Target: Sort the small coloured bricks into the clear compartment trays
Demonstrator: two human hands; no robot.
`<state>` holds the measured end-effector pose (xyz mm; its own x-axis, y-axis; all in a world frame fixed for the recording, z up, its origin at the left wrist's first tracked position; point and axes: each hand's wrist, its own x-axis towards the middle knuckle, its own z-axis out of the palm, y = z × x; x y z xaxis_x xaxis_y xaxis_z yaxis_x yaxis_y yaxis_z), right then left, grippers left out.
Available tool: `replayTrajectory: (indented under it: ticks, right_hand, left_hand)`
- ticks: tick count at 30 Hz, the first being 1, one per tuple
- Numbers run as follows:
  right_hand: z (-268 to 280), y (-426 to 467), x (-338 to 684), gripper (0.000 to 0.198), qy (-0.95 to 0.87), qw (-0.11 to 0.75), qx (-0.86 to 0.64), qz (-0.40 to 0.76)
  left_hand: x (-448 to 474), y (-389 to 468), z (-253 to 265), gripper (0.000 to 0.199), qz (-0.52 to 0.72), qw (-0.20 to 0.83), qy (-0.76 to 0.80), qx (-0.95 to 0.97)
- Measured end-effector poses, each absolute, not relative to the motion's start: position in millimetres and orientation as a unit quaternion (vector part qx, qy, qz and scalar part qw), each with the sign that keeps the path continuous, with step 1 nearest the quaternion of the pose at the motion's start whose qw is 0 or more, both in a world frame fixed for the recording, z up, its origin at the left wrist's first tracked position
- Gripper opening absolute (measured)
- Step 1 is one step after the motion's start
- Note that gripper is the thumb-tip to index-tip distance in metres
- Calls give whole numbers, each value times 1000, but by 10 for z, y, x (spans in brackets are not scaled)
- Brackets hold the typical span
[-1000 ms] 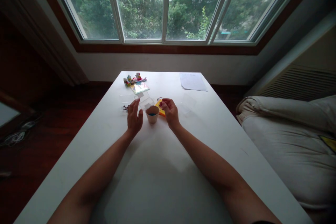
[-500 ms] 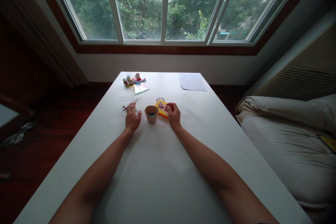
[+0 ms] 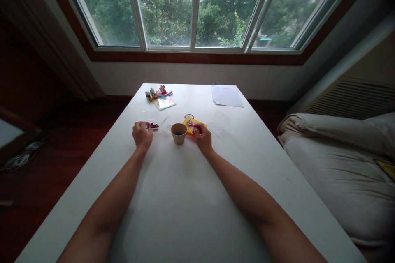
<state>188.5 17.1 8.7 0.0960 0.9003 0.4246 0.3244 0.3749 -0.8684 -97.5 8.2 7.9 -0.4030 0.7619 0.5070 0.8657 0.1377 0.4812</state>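
Note:
On the white table, my left hand (image 3: 142, 134) is curled with its fingertips at the left side of a small pile of dark brown-red pieces (image 3: 153, 126). Its fingers are closed, and anything between them is hidden. My right hand (image 3: 203, 137) is closed in a pinch over the right part of a flat yellow packet (image 3: 189, 122) with a printed picture. What that pinch holds is too small to make out. Between both hands stands an upright brown paper cup (image 3: 178, 134) with something dark blue inside; neither hand touches it.
Clear plastic sheets (image 3: 221, 123) lie right of the packet. Toward the window are small figurines (image 3: 156, 93), a shiny card (image 3: 165, 103) and paper sheets (image 3: 226, 95). A cushioned seat (image 3: 324, 172) stands beyond the table's right edge.
My left hand has moved left, from above the dark pieces to beside them, and its fingers have curled. The pieces now show gathered closer together. My right hand has dipped slightly over the packet.

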Motion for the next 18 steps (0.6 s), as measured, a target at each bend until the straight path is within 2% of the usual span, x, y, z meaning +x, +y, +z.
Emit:
replayTrajectory:
  ticks: [4, 8, 14, 18]
  right_hand:
    - [79, 169, 1885, 27, -619, 554, -487, 271]
    - [84, 161, 1880, 26, -617, 557, -486, 270]
    - [115, 155, 1886, 26, -613, 554, -489, 279]
    - [214, 160, 1888, 25, -604, 569, -481, 284]
  left_hand:
    - [-1164, 117, -7, 21, -322, 64, -798, -505]
    - [-1221, 149, -88, 14, -310, 33, -805, -505]
    - [-1207, 173, -33, 13, -388, 2, -782, -488]
    - [-1025, 125, 210, 14, -493, 10, -695, -524]
